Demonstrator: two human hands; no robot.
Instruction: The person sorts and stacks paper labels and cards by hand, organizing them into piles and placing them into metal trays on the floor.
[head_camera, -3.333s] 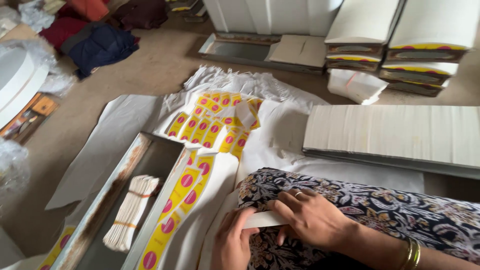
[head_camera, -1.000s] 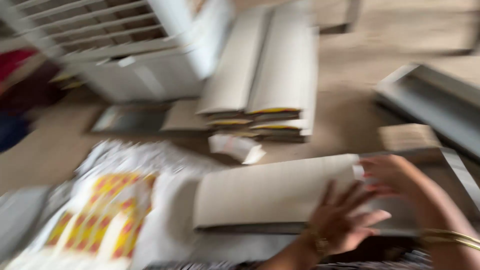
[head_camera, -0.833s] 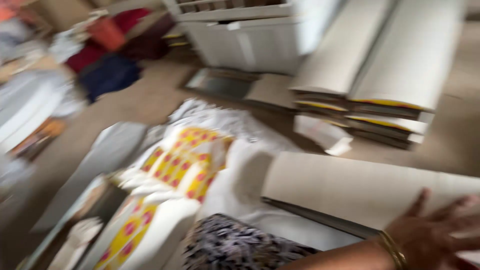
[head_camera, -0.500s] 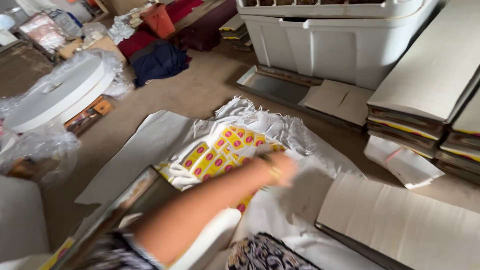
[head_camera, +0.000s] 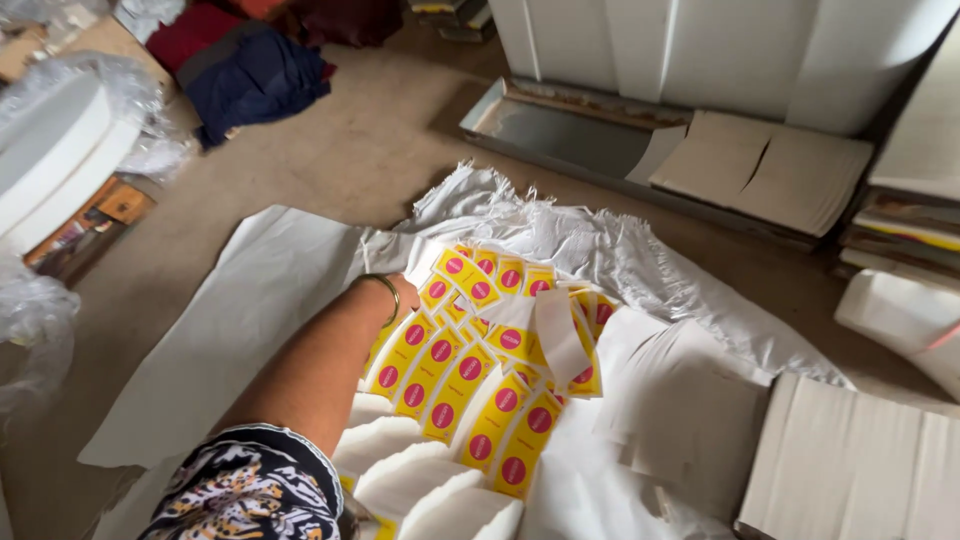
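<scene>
- You're working on a tan floor (head_camera: 390, 150), with white paper sheets (head_camera: 250, 320) spread over it and crumpled white wrapping (head_camera: 600, 240) bunched up behind.
- Room's pretty cluttered: a big white plastic crate (head_camera: 720, 50) at the back, a shallow grey tray (head_camera: 570, 135) in front of it, flat cardboard pieces (head_camera: 760, 170) leaning on that, and dark clothes (head_camera: 250, 75) heaped top left.
- A stack of flat white cartons (head_camera: 850, 465) sits bottom right.
- The yellow labels with pink dots (head_camera: 480, 350) are fanned out in the middle of the paper.
- Your left hand (head_camera: 395, 290) reaches in at their left edge. The wrist has a gold bangle (head_camera: 388, 298), but the fingers are tucked under the labels, so can't tell if they're curled or flat.
- Right hand isn't in the shot.
- Compared with half a second ago, your view has dropped closer and that arm has come down onto the labels.
</scene>
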